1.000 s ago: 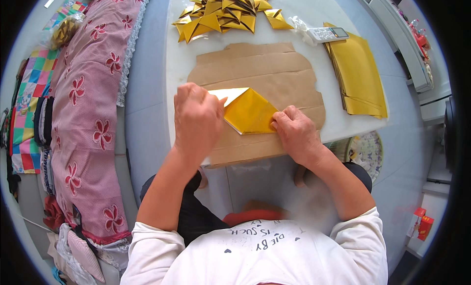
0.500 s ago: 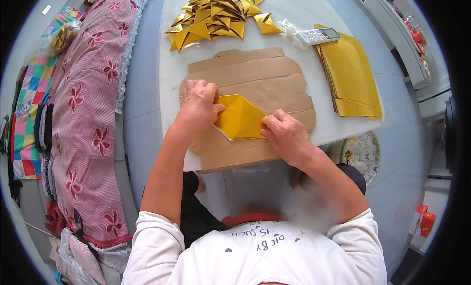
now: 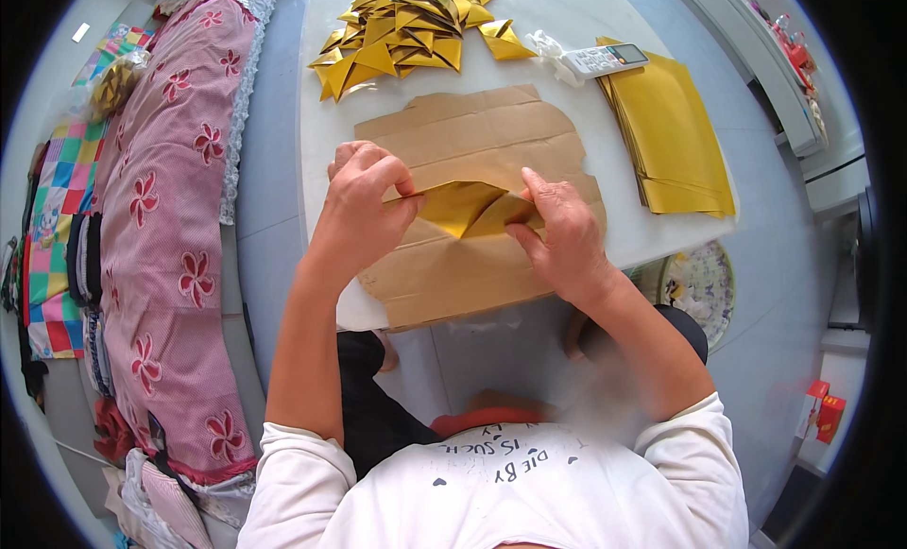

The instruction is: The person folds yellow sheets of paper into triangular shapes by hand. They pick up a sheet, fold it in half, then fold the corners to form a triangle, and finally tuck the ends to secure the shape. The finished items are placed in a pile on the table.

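Observation:
A sheet of gold foil paper (image 3: 460,210), partly folded, is held over the brown cardboard (image 3: 472,294) on the white table (image 3: 661,242). My left hand (image 3: 364,204) pinches its left end between thumb and fingers. My right hand (image 3: 565,230) grips the right end, thumb on the near side, index finger at the back. Behind the cardboard lies a heap of folded gold pieces (image 3: 397,39), with a separate one (image 3: 501,41) beside it. A stack of flat gold sheets (image 3: 671,138) lies at the right, under a white remote (image 3: 605,60) near some crumpled white plastic (image 3: 553,53).
A pink flowered cover (image 3: 165,232) runs along the left, beside checked cloth and folded clothes (image 3: 85,261). A patterned basin (image 3: 699,299) stands below the table's right side. White drawers (image 3: 784,95) and red boxes (image 3: 822,412) are at the far right.
The gold paper has gone from a flat folded shape to one lifted and bent along its middle. My right hand has moved up and turned its fingers round the end.

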`<control>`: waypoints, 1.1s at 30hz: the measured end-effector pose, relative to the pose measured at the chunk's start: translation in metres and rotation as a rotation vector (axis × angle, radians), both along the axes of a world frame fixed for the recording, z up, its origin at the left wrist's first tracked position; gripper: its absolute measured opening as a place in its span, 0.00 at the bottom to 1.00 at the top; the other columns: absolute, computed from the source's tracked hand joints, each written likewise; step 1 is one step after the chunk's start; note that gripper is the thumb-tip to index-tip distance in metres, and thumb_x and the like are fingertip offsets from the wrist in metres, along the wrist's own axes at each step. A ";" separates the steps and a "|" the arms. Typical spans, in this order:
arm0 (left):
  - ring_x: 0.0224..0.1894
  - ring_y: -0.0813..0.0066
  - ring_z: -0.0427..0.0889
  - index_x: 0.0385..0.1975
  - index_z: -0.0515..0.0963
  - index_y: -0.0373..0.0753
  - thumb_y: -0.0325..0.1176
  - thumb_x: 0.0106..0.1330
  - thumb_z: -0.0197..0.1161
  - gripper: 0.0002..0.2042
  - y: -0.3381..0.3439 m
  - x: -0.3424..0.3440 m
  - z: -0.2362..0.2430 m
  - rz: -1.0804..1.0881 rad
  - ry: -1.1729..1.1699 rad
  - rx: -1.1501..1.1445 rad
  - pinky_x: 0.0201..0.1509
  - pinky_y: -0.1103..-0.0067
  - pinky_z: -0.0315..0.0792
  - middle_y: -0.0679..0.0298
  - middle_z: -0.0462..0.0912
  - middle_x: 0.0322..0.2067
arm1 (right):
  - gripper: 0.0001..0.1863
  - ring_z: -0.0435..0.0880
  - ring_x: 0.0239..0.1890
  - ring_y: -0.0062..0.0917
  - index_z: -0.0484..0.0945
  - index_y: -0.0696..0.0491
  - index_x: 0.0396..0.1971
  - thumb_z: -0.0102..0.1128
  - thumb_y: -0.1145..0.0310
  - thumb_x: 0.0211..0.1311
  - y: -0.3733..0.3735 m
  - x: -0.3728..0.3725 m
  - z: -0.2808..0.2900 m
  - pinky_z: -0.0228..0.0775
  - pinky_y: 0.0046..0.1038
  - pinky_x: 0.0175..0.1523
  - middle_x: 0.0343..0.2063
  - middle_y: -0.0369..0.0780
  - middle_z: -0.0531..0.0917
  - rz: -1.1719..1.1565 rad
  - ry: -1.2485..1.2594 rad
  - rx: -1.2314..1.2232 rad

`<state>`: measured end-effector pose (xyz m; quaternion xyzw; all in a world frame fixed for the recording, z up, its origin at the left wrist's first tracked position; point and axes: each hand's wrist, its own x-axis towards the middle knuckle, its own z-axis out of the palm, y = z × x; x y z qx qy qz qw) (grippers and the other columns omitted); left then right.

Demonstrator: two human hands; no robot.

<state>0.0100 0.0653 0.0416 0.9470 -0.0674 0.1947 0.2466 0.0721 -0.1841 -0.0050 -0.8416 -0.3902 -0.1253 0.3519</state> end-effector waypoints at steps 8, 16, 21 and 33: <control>0.53 0.51 0.75 0.23 0.72 0.33 0.21 0.43 0.64 0.08 -0.021 -0.042 0.001 -0.197 -0.184 0.373 0.56 0.60 0.71 0.50 0.76 0.44 | 0.24 0.80 0.45 0.38 0.77 0.61 0.48 0.65 0.76 0.47 -0.005 0.007 0.002 0.76 0.35 0.49 0.36 0.42 0.81 0.118 -0.406 -0.094; 0.55 0.47 0.80 0.26 0.74 0.30 0.24 0.49 0.65 0.08 -0.046 -0.070 -0.021 -0.255 0.033 0.310 0.58 0.61 0.75 0.42 0.79 0.47 | 0.34 0.72 0.63 0.49 0.75 0.65 0.51 0.70 0.54 0.51 -0.006 -0.017 -0.002 0.60 0.48 0.69 0.55 0.54 0.77 0.386 -0.208 -0.276; 0.53 0.48 0.80 0.40 0.77 0.25 0.24 0.50 0.63 0.17 -0.049 -0.066 -0.024 -0.236 0.105 0.335 0.58 0.63 0.75 0.40 0.78 0.52 | 0.41 0.68 0.67 0.47 0.74 0.66 0.54 0.60 0.41 0.56 -0.006 -0.023 -0.006 0.56 0.49 0.71 0.58 0.54 0.76 0.422 -0.179 -0.338; 0.52 0.53 0.75 0.58 0.72 0.23 0.28 0.47 0.64 0.33 -0.058 -0.052 -0.022 -0.244 0.339 0.438 0.61 0.70 0.71 0.39 0.70 0.62 | 0.45 0.64 0.70 0.46 0.71 0.67 0.57 0.57 0.38 0.56 -0.008 -0.021 -0.004 0.51 0.46 0.74 0.61 0.54 0.72 0.436 -0.141 -0.404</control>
